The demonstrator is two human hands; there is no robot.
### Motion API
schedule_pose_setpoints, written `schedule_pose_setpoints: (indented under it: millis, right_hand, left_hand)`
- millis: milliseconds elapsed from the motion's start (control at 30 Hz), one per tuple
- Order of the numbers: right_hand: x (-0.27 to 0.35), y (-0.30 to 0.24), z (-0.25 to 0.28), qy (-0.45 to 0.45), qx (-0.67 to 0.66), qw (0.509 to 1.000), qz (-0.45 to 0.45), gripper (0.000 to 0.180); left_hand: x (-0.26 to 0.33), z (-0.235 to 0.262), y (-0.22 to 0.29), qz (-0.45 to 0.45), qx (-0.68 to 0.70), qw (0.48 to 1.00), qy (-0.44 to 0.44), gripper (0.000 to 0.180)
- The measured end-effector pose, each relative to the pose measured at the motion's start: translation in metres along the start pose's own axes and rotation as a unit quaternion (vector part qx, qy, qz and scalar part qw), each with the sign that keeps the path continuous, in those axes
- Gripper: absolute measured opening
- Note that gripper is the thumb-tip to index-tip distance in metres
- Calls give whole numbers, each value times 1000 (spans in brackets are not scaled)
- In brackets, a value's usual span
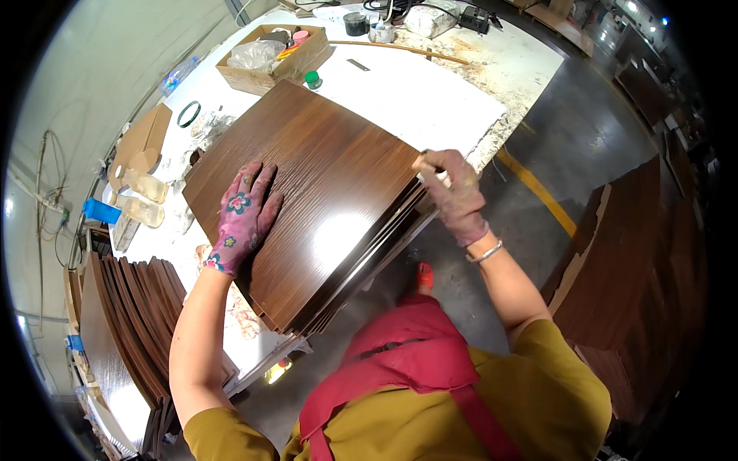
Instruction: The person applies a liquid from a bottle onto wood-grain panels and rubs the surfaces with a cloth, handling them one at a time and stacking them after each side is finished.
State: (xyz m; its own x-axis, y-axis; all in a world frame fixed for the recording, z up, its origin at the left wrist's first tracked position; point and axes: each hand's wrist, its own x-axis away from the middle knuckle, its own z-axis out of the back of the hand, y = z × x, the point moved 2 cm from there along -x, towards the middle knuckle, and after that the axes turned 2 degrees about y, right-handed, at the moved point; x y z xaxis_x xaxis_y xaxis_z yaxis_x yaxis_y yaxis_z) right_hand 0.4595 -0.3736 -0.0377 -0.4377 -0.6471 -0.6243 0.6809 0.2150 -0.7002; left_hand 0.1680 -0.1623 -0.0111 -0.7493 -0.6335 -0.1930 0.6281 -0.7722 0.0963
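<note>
A stack of dark brown wood-grain boards [323,177] lies on the white table, with the edges of several lower boards showing along its right side. My left hand [244,215], in a purple flowered glove, rests flat on the top board near its left side, fingers stretched out. At the stack's far right corner is my right hand [455,196], in a stained pinkish glove, its fingers closed. A small tan bit shows at those fingertips against the board's corner; its kind cannot be made out.
Beyond the stack are a cardboard box [240,77] of supplies and a small green-capped jar [313,80]. Clear bottles [142,211] lie at the left. More boards stand upright at lower left [127,307], and large brown panels [623,269] are stacked on the right. The white table [430,107] extends farther back.
</note>
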Motion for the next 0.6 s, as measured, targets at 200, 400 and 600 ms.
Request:
schedule_pose_setpoints:
  millis: [200, 400, 600]
  right_hand:
    - [12, -25, -4, 22, 8, 1000, 8, 10]
    - [9, -8, -14, 65, 53, 996, -26, 18]
    - [73, -84, -69, -27, 105, 989, 97, 12]
  left_hand:
    - [10, 1, -2, -7, -1, 1000, 16, 53]
    - [11, -2, -2, -6, -24, 999, 27, 52]
    - [12, -5, -7, -14, 3, 999, 41, 53]
